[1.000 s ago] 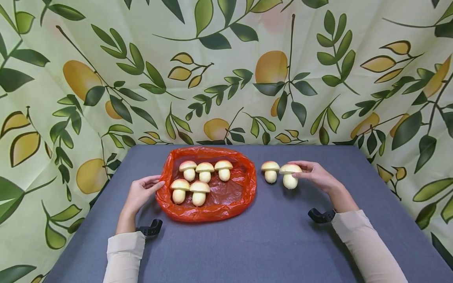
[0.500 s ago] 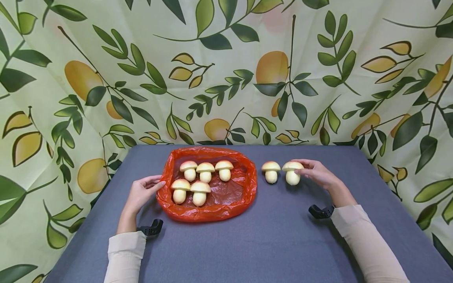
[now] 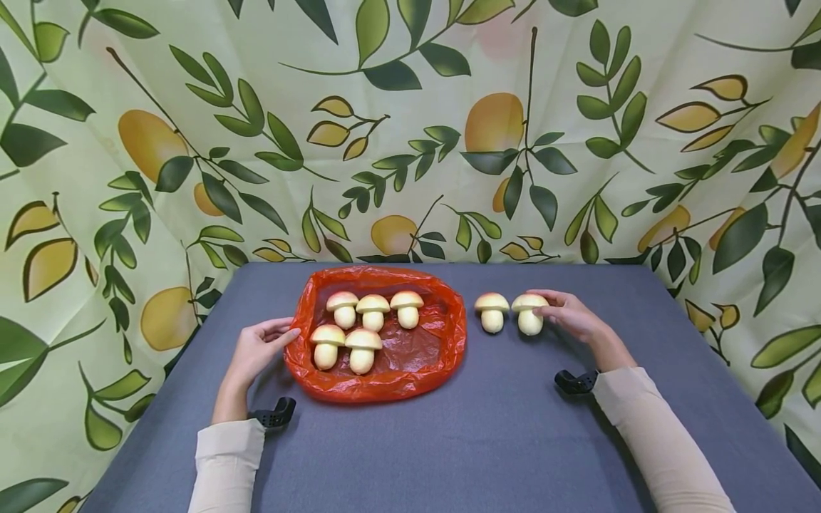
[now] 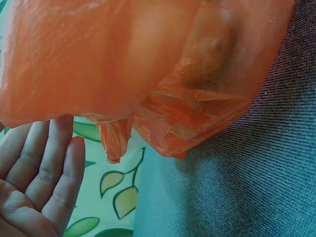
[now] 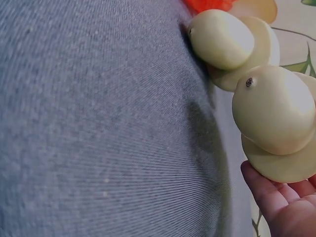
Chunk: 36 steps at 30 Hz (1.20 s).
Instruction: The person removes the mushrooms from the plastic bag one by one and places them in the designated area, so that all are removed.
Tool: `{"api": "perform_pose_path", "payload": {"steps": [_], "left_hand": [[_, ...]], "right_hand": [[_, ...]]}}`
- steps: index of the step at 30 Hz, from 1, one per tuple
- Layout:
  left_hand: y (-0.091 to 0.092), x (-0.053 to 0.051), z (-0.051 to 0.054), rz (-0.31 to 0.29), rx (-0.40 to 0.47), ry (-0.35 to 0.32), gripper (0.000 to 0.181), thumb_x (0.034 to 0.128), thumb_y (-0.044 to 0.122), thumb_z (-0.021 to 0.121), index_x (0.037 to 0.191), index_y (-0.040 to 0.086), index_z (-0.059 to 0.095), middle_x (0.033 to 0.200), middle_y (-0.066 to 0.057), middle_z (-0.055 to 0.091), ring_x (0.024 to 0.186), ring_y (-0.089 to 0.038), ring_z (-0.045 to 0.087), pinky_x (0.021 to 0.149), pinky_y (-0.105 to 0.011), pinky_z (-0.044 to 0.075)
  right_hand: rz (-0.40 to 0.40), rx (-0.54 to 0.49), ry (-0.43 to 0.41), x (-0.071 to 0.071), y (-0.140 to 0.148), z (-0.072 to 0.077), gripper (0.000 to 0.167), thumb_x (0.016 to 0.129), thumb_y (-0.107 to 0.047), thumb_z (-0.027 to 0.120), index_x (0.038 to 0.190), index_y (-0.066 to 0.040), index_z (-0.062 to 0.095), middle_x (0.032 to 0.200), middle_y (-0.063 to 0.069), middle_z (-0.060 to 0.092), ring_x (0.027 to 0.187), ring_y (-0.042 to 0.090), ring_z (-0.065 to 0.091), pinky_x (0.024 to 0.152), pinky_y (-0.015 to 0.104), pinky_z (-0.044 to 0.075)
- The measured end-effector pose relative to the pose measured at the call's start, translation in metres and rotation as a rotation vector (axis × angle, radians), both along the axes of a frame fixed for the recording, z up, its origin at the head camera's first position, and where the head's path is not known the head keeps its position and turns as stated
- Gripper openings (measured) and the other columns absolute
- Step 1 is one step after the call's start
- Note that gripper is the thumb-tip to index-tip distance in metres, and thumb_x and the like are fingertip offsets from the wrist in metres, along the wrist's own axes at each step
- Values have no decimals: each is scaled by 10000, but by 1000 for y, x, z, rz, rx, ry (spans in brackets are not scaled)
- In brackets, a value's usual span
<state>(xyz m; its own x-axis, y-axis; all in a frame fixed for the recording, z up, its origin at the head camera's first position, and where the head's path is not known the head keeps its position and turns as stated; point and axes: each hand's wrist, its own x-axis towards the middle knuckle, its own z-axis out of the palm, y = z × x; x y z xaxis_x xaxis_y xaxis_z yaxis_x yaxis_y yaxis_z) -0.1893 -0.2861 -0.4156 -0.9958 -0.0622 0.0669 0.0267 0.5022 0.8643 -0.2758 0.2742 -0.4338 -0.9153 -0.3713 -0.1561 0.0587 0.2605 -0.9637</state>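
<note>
In the head view, my left hand (image 3: pixel 258 349) pinches the left rim of a red plastic bag (image 3: pixel 378 388), its thumb on the rim. Its fingers (image 4: pixel 59 163) reach up behind the bag in the left wrist view. Several toy mushrooms lie inside, one with a pinkish cap (image 3: pixel 407 301) at the back. To the right of the bag, my right hand (image 3: pixel 574 315) holds a cream toy mushroom (image 3: pixel 529 317) by the cap. The right wrist view shows that mushroom's rounded stem (image 5: pixel 276 111) close up. Another toy mushroom (image 3: pixel 492 313) lies just left of it.
A blue-grey cloth (image 3: pixel 436 456) covers the table. Behind and at the sides hangs a curtain (image 3: pixel 410 100) with leaves and fruit printed on it. Black wrist cameras sit at the left cuff (image 3: pixel 276 413) and the right cuff (image 3: pixel 575 382).
My right hand has shifted the mushroom slightly right and back, opening a gap from its neighbour. Lately the right wrist has moved a little left. The left hand and bag stay put.
</note>
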Motion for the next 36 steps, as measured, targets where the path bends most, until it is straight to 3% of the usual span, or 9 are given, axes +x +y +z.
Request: {"api": "perform_pose_path", "payload": {"steps": [10, 20, 22, 24, 28, 31, 36], "left_hand": [[0, 0, -2, -2, 4, 2, 417, 892, 209, 685, 1205, -61, 631, 783, 305, 623, 765, 139, 605, 712, -88, 486], [0, 1, -1, 7, 1, -9, 422, 892, 222, 687, 1208, -52, 633, 812, 257, 653, 768, 133, 608, 715, -91, 488], [0, 1, -1, 11, -3, -13, 422, 891, 226, 688, 1207, -49, 635, 835, 208, 680, 767, 133, 609, 717, -91, 489], [1, 1, 0, 16, -9, -15, 425, 891, 232, 689, 1207, -47, 636, 866, 144, 707, 765, 132, 609, 718, -91, 489], [1, 0, 2, 20, -6, -14, 428, 889, 231, 693, 1207, -49, 635, 887, 92, 722, 763, 130, 613, 720, -89, 491], [1, 0, 1, 16, 3, -10, 426, 886, 221, 695, 1206, -53, 634, 843, 176, 692, 762, 131, 614, 720, -86, 491], [0, 0, 0, 5, 12, 0, 427, 886, 207, 694, 1208, -65, 628, 776, 304, 620, 759, 137, 610, 713, -85, 490]], "right_hand": [[-29, 28, -23, -7, 0, -9, 639, 938, -97, 558, 1459, 119, 257, 976, -305, 574, 916, -110, 520, 818, 103, 437], [-26, 126, 28, -13, -1, -15, 623, 924, -117, 590, 1448, 90, 324, 1009, -284, 536, 921, -121, 513, 819, 92, 428], [-31, 142, 47, -13, -1, -16, 617, 927, -124, 590, 1443, 93, 331, 1094, -201, 567, 931, -120, 512, 820, 87, 424], [-35, 154, 65, -13, -2, -16, 602, 937, -129, 581, 1439, 96, 337, 1236, -29, 587, 948, -128, 504, 823, 76, 414], [-30, 176, 83, -12, -3, -15, 591, 949, -132, 560, 1446, 89, 329, 1458, 292, 390, 956, -162, 450, 826, 60, 382], [-28, 187, 79, -12, -3, -14, 613, 949, -151, 565, 1457, 81, 311, 1494, 325, 322, 955, -175, 421, 826, 59, 370], [-51, 184, 74, -12, -5, -15, 635, 940, -173, 583, 1458, 76, 313, 1458, 295, 378, 953, -147, 461, 823, 70, 392]]}}
